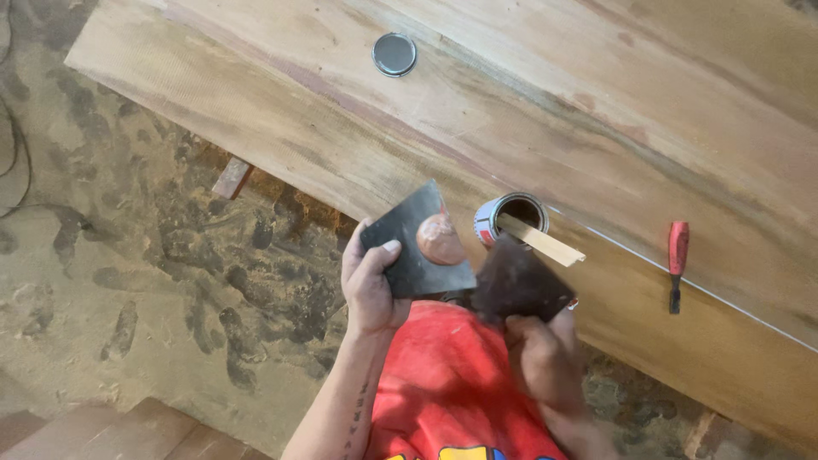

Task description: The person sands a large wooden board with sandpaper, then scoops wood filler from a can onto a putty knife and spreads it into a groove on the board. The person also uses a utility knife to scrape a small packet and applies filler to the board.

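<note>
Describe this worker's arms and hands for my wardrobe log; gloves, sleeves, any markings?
Both hands are bare, with no gloves. The left hand leads to a forearm bare to the frame's edge, with small dark tattoo marks running along it. The right hand is blurred and shadowed; no markings can be made out. The person wears a red shirt with a colourful print at the lower edge.

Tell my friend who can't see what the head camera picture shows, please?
A person's left hand holds a dark scraper carrying a blob of brown putty, while the right hand holds a second scraper. Behind them, an open can with a wooden stick stands on a big wooden board.
</note>
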### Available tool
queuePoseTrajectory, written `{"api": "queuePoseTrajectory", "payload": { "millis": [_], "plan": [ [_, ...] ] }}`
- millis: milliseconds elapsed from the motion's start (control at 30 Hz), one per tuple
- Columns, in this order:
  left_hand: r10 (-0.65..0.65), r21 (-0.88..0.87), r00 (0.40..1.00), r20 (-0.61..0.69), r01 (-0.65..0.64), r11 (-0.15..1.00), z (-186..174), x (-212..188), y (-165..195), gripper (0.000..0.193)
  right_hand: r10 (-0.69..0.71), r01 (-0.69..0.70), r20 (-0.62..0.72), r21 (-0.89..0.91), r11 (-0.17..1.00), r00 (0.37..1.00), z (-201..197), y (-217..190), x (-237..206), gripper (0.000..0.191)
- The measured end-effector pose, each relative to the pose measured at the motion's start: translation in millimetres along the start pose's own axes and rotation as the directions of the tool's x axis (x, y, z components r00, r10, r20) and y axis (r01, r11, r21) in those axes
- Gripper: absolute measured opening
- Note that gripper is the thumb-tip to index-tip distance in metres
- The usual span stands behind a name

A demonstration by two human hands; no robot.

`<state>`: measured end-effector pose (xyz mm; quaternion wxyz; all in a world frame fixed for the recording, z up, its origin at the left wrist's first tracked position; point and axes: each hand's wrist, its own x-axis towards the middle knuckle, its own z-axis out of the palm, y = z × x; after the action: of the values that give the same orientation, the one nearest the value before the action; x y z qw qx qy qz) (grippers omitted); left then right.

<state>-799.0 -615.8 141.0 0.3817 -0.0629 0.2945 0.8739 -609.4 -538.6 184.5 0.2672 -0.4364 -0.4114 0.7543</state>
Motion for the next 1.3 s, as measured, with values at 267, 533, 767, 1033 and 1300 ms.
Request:
{"api": "queuePoseTrajectory", "payload": {
  "millis": [267, 533, 767, 1033, 1300],
  "plan": [
    [-0.114, 0.110, 0.982, -0.148, 0.131, 0.985, -3.0, 3.5, -29.4, 0.037, -0.219, 0.221, 0.055, -0.047, 0.974, 0.974, 1.3, -2.5, -9.6, 0.050],
    [-0.062, 0.061, 0.997, -0.035, 0.064, 0.996, 7.6, 14.5, -16.1, 0.027, -0.401, 0.497, 0.328, -0.737, 0.458, 0.855, -7.5, 9.9, -13.6, 0.040],
    [0.014, -0.015, 1.000, -0.013, -0.014, 1.000, 6.3, 23.7, 6.6, 0.022, -0.120, 0.143, 0.100, -0.274, 0.951, 0.988, -17.2, -5.8, 16.5, 0.049],
    [-0.099, 0.022, 0.995, 0.016, 0.099, 0.995, -6.1, 15.1, -8.1, 0.022, -0.080, 0.056, 0.051, 0.363, 0.930, 0.995, -25.4, -7.1, 23.5, 0.042],
    [-0.482, -0.095, 0.863, 0.153, 0.498, 0.862, 2.5, 14.6, -18.9, 0.032, -0.155, -0.016, 0.279, 0.525, 0.851, 0.948, -25.2, -5.7, 32.0, 0.050]
  ]
}}
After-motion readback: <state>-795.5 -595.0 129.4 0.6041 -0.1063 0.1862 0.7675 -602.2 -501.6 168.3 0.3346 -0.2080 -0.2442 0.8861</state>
